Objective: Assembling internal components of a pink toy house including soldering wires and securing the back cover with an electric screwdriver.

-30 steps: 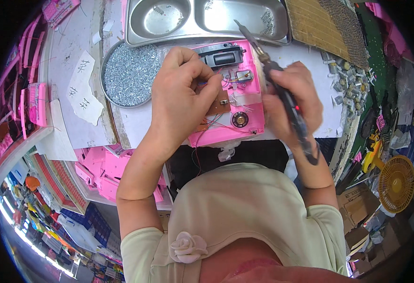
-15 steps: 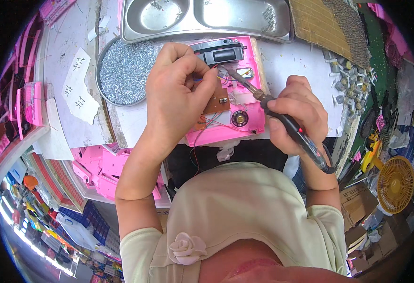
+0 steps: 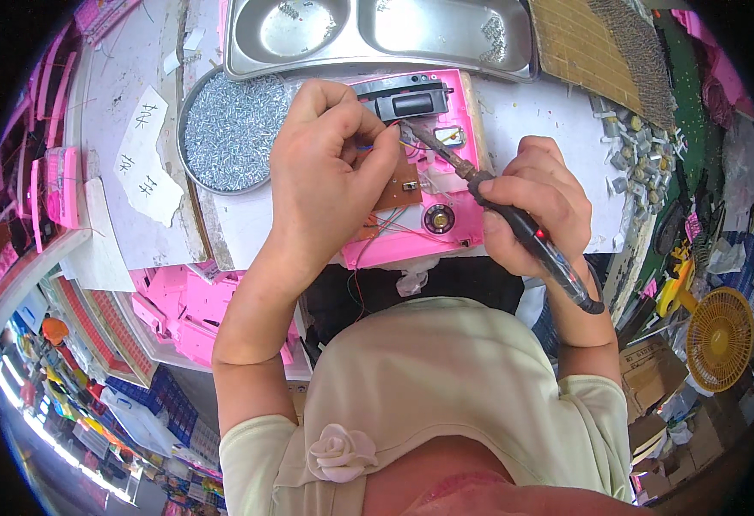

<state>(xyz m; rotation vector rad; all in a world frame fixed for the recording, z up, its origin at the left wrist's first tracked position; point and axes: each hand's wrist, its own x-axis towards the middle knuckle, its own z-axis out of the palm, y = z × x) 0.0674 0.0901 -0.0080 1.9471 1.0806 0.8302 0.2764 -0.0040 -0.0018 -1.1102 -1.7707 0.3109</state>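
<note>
The open pink plastic housing [image 3: 377, 249], a shallow rectangular shell, lies on the white-topped surface [image 3: 532, 112] in front of the person, and taking its middle as the clock's centre, with twelve pointing away from the body, the left hand [image 3: 330, 163] comes over its edge from nine o'clock and the right hand [image 3: 540, 211] sits beyond its rim at four. The left hand's grip is pressed together, thumb against forefinger, pinching what looks like one or more thin coloured wires [image 3: 397, 123], though the fingertips hide the exact spot. The right hand's grip is wrapped around the black-handled soldering iron [image 3: 527, 232], whose metal tip slants toward ten o'clock and ends just beside those fingertips; whether it touches a joint cannot be told. Near the centre lies a flat brown circuit board [image 3: 405, 196], with a round black-rimmed speaker [image 3: 438, 219] at five o'clock and a long black plastic compartment [image 3: 411, 105] at twelve. The step in hand appears to be soldering a wire near that compartment. The next move likely calls for a motionless wire, brief tip contact and bare fingers kept off the hot metal.
</note>
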